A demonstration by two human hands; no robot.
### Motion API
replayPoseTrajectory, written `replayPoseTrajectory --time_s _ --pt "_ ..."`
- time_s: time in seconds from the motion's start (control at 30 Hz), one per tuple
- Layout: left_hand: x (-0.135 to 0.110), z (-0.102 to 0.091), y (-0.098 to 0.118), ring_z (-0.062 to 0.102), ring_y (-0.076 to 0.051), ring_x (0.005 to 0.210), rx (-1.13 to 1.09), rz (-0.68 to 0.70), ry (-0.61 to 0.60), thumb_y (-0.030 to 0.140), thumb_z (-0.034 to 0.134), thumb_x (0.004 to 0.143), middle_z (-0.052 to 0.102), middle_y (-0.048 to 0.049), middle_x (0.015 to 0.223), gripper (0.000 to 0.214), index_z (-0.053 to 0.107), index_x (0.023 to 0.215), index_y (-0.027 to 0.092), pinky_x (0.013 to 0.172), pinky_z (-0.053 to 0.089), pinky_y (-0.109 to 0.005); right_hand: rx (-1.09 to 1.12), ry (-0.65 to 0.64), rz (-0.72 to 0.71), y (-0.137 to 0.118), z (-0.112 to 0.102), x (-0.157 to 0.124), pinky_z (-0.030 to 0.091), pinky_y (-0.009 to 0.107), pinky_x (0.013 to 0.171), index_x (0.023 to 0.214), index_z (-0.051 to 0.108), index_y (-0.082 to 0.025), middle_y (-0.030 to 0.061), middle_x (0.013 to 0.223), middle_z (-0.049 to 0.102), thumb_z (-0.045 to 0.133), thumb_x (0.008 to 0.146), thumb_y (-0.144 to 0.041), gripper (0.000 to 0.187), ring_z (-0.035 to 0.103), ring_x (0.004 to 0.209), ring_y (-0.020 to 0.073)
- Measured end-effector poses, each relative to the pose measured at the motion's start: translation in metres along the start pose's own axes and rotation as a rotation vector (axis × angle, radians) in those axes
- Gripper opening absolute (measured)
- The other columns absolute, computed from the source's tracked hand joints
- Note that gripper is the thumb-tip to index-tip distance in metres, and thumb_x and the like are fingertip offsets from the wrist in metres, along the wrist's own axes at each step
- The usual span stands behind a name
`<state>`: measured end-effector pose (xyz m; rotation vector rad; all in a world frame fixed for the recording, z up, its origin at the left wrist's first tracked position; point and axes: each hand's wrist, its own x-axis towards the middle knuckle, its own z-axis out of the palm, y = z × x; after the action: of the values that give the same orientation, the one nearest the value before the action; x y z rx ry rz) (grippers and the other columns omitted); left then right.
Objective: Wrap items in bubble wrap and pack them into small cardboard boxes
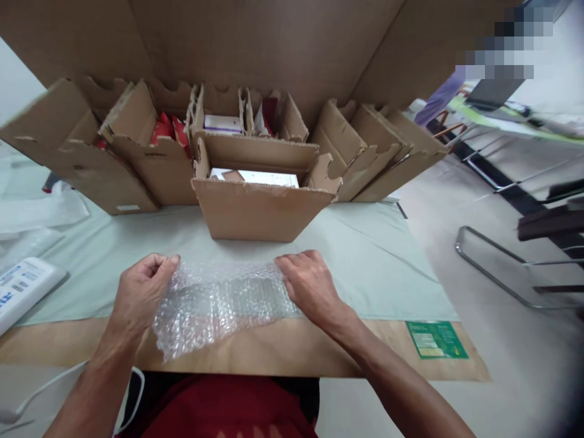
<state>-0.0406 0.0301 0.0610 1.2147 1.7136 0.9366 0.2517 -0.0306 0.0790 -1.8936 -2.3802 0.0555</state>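
A piece of clear bubble wrap [223, 304] is stretched between my two hands over the front of the table. My left hand [146, 283] pinches its upper left corner between thumb and fingers. At the upper right corner, my right hand [310, 280] is closed on the same wrap, knuckles up. The wrap's lower edge droops over the bare wood strip, lower on the left. Just beyond the hands stands an open cardboard box [264, 213] with a white box [264, 177] inside it.
Behind stand several open cardboard bins [132, 176], one with red packets [166, 129], before a tall cardboard panel [255, 48]. A white device [27, 289] and loose plastic wrap [41, 213] lie left. A green card [437, 339] lies at the table's right corner. A metal-framed chair [493, 267] stands beyond.
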Motion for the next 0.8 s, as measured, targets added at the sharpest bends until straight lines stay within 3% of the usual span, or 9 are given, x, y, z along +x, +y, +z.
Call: replayPoseTrajectory --time_s 0.13,0.3,0.37,0.43,0.53,0.63,0.7,0.8 --pt "0.011 -0.01 -0.008 0.035 -0.009 0.049 0.019 0.0 -0.014 0.059 0.07 0.072 0.044 0.0067 0.054 0.041 0.056 0.067 0.021 0.044 0.026 -0.023 0.133 -0.068 0.219 0.057 -0.023 -0.016 0.046 0.036 0.08 0.091 0.076 -0.02 0.0068 0.094 0.08 0.053 0.087 -0.012 0.024 0.072 0.082 0.0229" --pt "0.021 -0.006 -0.007 0.043 -0.013 0.05 0.175 0.075 0.003 0.062 0.061 0.076 0.047 0.004 0.054 0.041 0.055 0.067 0.022 0.048 0.035 -0.027 0.571 -0.138 0.261 0.102 -0.047 -0.024 0.05 0.03 0.067 0.083 0.071 -0.022 0.0013 0.076 0.075 0.056 0.09 -0.037 0.023 0.069 0.072 0.0198" --pt "0.019 -0.004 -0.003 0.059 -0.02 0.064 0.255 0.172 0.097 0.062 0.057 0.079 0.063 -0.0025 0.071 0.043 0.063 0.085 0.021 0.058 0.047 -0.031 0.532 -0.082 0.303 0.109 -0.041 -0.018 0.052 0.031 0.067 0.09 0.072 -0.021 0.002 0.075 0.075 0.059 0.087 -0.039 0.022 0.069 0.07 0.0206" --pt "0.009 -0.004 0.0 0.067 -0.029 0.094 0.323 0.315 0.207 0.062 0.055 0.083 0.069 -0.0117 0.104 0.054 0.064 0.112 0.018 0.071 0.056 -0.039 0.363 0.088 0.367 0.112 -0.029 -0.013 0.054 0.038 0.074 0.105 0.072 -0.02 0.0069 0.091 0.078 0.063 0.086 -0.038 0.028 0.072 0.078 0.0244" --pt "-0.018 -0.002 0.004 0.059 -0.036 0.123 0.385 0.602 0.311 0.055 0.055 0.092 0.059 -0.0173 0.133 0.06 0.052 0.14 0.018 0.091 0.057 -0.049 0.145 0.453 0.36 0.108 -0.011 -0.017 0.054 0.049 0.088 0.117 0.068 -0.019 0.0149 0.12 0.075 0.063 0.091 -0.037 0.033 0.072 0.103 0.032" --pt "-0.043 0.012 0.003 0.054 -0.033 0.134 0.416 0.914 0.235 0.037 0.056 0.098 0.056 -0.0154 0.14 0.055 0.044 0.15 0.022 0.11 0.048 -0.051 0.11 0.643 0.206 0.086 0.0 -0.03 0.053 0.048 0.094 0.117 0.067 -0.021 0.0132 0.122 0.074 0.059 0.097 -0.03 0.024 0.069 0.115 0.0307" --pt "-0.05 0.028 -0.002 0.048 -0.033 0.142 0.512 1.037 0.109 0.03 0.053 0.099 0.054 -0.0155 0.146 0.053 0.043 0.15 0.023 0.113 0.046 -0.051 0.138 0.604 0.07 0.061 0.006 -0.035 0.053 0.047 0.097 0.121 0.066 -0.022 0.0129 0.127 0.072 0.057 0.099 -0.025 0.024 0.067 0.118 0.0282" --pt "-0.046 0.057 -0.013 0.037 -0.037 0.15 0.716 1.083 -0.027 0.034 0.049 0.101 0.047 -0.0196 0.156 0.049 0.047 0.148 0.019 0.112 0.045 -0.056 0.166 0.348 -0.098 0.023 0.017 -0.029 0.052 0.05 0.101 0.136 0.06 -0.021 0.0161 0.148 0.059 0.057 0.099 -0.025 0.038 0.058 0.133 0.0306"
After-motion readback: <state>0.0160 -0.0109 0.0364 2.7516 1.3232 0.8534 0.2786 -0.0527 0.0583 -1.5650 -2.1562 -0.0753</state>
